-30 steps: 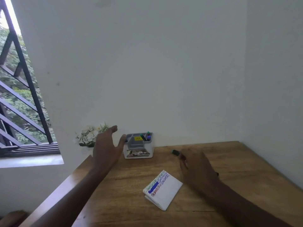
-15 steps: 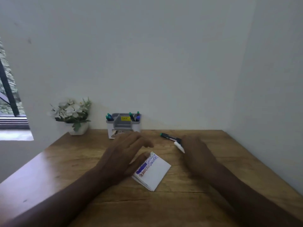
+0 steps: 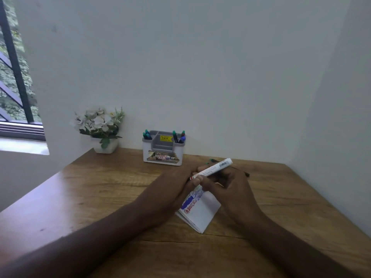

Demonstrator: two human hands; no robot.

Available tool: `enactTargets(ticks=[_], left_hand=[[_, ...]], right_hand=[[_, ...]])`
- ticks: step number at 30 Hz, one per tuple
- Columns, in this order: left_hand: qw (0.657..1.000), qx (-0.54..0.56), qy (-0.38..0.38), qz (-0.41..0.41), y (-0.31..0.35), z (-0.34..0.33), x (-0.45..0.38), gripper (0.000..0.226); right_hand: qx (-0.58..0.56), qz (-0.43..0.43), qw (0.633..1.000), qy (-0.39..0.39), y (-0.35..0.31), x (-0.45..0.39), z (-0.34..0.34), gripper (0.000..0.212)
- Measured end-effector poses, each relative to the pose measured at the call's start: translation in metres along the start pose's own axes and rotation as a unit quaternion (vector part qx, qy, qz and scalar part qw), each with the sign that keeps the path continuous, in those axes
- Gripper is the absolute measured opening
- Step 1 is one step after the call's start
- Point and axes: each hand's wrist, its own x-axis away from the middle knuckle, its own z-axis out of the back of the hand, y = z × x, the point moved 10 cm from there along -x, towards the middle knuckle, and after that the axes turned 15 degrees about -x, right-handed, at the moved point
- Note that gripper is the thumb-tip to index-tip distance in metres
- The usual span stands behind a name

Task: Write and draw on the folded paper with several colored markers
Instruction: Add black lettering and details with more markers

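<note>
The folded white paper lies on the wooden table, with blue, red and green writing along its upper left edge. Just above its far end, my right hand holds a white marker by its barrel. My left hand grips the marker's lower left end, where the cap would be; that end is hidden by the fingers. Behind my right hand a dark marker lies on the table, mostly hidden.
A white and grey pen holder with several markers stands at the back by the wall. A small white pot of white flowers sits to its left. Walls close the table at the back and right; a window is at far left.
My right hand picked up the white marker from the table. My left hand moved from the paper's left side up to the marker's end. The camera view shifted.
</note>
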Motion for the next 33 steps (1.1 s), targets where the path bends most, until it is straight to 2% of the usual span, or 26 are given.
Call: enactTargets(ticks=[4,8,13,15,18,33], left_hand=[[0.999,0.022,-0.039,-0.001,0.001,-0.008,-0.002,0.036],[0.997,0.046,-0.055,-0.008,0.002,-0.009,0.004,0.044],[0.999,-0.012,-0.031,-0.016,0.006,0.003,0.007,0.057],[0.999,-0.022,-0.009,-0.024,0.008,0.007,0.005,0.055],[0.999,-0.025,0.023,-0.038,0.01,0.011,0.004,0.04],[0.998,0.035,0.054,-0.024,0.003,0.017,0.002,0.055]], right_hand=[[-0.022,0.022,0.999,-0.012,-0.007,0.002,0.0,0.04],[-0.006,0.046,0.999,-0.021,-0.015,0.007,-0.008,0.024],[-0.053,0.047,0.997,-0.032,-0.022,0.014,-0.016,0.011],[-0.074,0.044,0.996,-0.037,-0.024,0.015,-0.018,0.013],[-0.1,0.049,0.993,-0.035,-0.028,0.016,-0.018,0.023],[-0.098,0.031,0.994,-0.033,-0.021,0.015,-0.015,0.032]])
